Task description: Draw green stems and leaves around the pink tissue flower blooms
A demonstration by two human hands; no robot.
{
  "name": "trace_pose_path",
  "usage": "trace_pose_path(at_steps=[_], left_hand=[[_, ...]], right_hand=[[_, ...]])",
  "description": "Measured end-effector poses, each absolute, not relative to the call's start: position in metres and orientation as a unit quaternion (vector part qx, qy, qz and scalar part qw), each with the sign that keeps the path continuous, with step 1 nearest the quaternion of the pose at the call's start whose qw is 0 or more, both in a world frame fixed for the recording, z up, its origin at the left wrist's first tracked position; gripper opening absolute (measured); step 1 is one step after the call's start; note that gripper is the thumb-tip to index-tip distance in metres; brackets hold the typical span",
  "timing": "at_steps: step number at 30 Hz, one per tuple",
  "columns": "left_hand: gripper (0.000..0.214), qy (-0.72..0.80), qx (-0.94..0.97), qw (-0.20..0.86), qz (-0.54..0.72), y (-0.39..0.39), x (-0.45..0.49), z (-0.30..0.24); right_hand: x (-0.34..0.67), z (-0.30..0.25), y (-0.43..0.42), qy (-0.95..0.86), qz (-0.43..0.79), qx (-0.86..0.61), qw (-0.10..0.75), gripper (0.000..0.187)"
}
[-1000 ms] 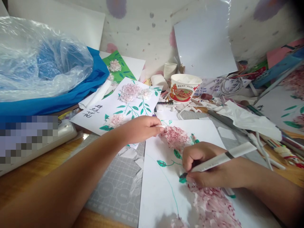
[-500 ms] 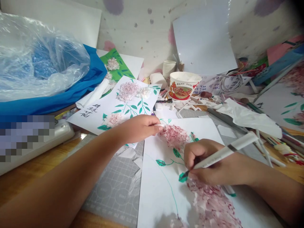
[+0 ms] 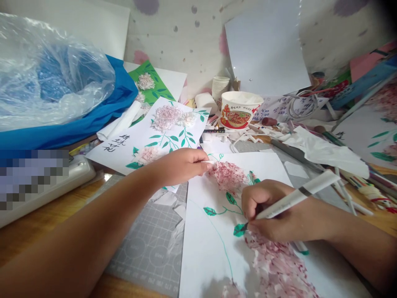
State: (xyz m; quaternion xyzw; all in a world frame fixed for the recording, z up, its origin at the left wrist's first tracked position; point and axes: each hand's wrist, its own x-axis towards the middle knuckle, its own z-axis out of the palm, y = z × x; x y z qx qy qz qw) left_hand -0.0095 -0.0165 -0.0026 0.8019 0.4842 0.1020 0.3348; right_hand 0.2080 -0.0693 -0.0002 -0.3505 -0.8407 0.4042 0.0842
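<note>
My right hand grips a white marker pen whose green tip touches a green leaf drawn on a white sheet. The sheet carries clusters of pink paper scraps and thin green stems. My left hand rests curled on the sheet's upper left corner, its fingers pinching a small white piece at the paper's edge. The sheet lies on a grey cutting mat.
A finished flower picture lies behind my left hand. A paper noodle bowl, stacked cups, pens and paper scraps crowd the back and right. A plastic bag on blue cloth fills the left.
The pen tip has shifted slightly while filling in the green leaf, which looks a little larger. My left hand has stayed in place.
</note>
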Motion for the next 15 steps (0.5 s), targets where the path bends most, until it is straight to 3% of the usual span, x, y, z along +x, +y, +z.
trace_pose_path(at_steps=[15], left_hand=[[0.031, 0.489, 0.798, 0.338, 0.1, -0.0142, -0.0098, -0.0031]], right_hand=[[0.2062, 0.0011, -0.0699, -0.856, 0.396, -0.322, 0.084, 0.007]])
